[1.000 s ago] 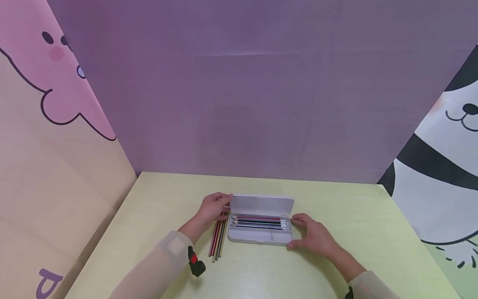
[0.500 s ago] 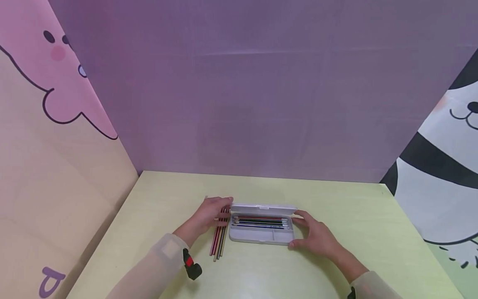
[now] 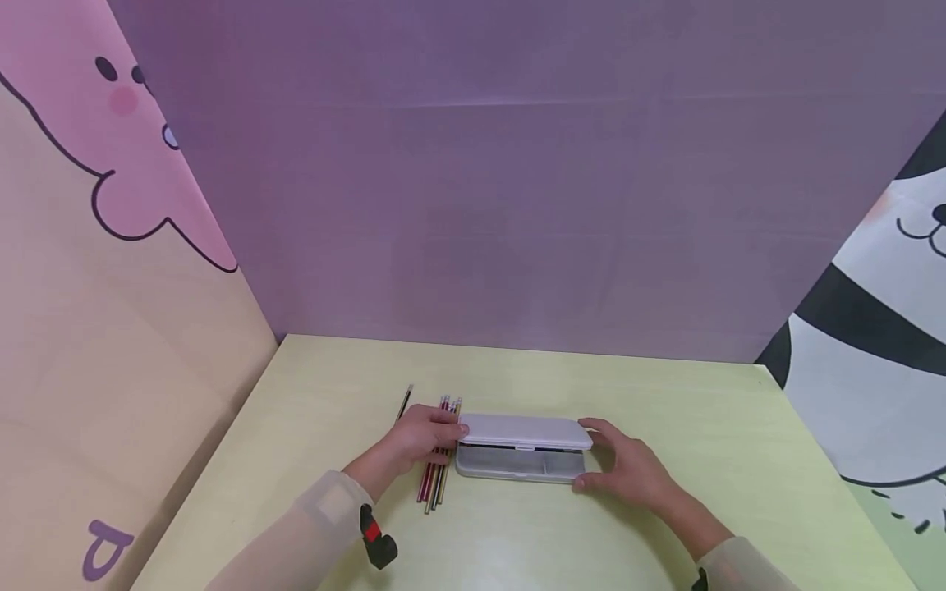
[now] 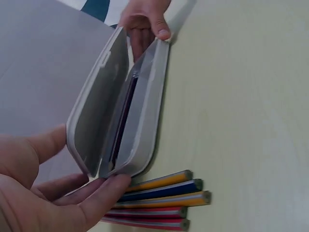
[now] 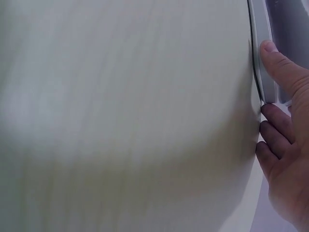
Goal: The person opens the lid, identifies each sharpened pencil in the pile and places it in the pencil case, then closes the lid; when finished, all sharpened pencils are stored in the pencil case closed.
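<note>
A white pencil case (image 3: 523, 428) lies on the table, its lid tilted partly down over the tray. Pencils inside (image 4: 124, 116) show through the gap in the left wrist view. My left hand (image 3: 421, 435) holds the case's left end, one digit on the lid's edge and others against the base. At the opposite end my right hand (image 3: 624, 464) grips the case, with the thumb (image 5: 277, 60) on the front corner and fingers by the end wall. Several loose pencils (image 3: 432, 484) lie under and beside the left hand, partly hidden by it.
One dark pencil (image 3: 404, 402) lies apart, behind the left hand. The pale yellow table (image 3: 665, 394) meets a purple backdrop (image 3: 517, 205) at its far edge. Printed cartoon panels stand at both sides.
The lid has swung forward and down from nearly upright, with the left hand moving along at its edge. The right hand stays at the case's right end. The loose pencils' far ends have come into view.
</note>
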A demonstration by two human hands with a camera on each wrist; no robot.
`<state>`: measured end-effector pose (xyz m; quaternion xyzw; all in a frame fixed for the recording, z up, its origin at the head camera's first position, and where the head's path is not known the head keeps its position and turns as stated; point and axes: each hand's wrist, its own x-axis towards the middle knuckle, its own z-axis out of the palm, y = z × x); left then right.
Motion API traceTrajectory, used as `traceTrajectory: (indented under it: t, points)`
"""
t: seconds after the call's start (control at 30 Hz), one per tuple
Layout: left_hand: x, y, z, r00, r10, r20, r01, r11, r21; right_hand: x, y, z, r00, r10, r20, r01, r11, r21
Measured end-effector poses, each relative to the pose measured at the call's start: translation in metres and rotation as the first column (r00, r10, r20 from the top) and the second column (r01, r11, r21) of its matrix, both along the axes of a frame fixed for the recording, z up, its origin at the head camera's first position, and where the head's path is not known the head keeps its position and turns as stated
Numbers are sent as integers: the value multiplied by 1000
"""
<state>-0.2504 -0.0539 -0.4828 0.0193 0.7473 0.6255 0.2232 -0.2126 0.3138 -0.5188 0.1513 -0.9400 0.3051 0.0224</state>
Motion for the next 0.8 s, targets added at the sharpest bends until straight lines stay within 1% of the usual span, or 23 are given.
traceTrajectory:
  t: [0.1, 0.17, 0.23, 0.3, 0.4, 0.47, 0.53, 0.67, 0.7, 0.8]
  points:
    - [4, 4, -4, 998, 1, -61, -5, 998, -56, 1, 2, 1, 1000, 23, 0, -23, 1000, 0]
    - [6, 6, -8, 994, 1, -112, -12, 995, -103, 2, 2, 2, 1000, 27, 15, -27, 1000, -11]
    - [9, 8, -11, 984, -13, -177, -19, 984, -175, 2, 3, 3, 999, 34, 25, -34, 999, -27]
    - [11, 10, -12, 971, -29, -239, -31, 969, -246, 2, 3, 2, 999, 36, 27, -35, 999, -36]
    - [13, 13, -13, 950, -64, -305, -43, 942, -333, 2, 3, 1, 999, 30, 29, -29, 998, -49]
    - [13, 14, -14, 941, -87, -326, -42, 929, -368, 2, 3, 0, 999, 25, 31, -23, 998, -53]
    - [14, 15, -15, 936, -109, -336, -34, 918, -394, 2, 3, -1, 999, 20, 32, -18, 998, -57]
    - [15, 15, -17, 921, -161, -356, -20, 890, -456, 2, 1, -1, 999, 13, 32, -12, 999, -30]
    - [15, 16, -18, 916, -179, -360, -14, 881, -473, 2, 1, 0, 999, 7, 35, -7, 1000, -21]
    - [14, 16, -18, 893, -246, -377, 11, 849, -528, 3, -2, 4, 999, -1, 40, 1, 1000, 0]
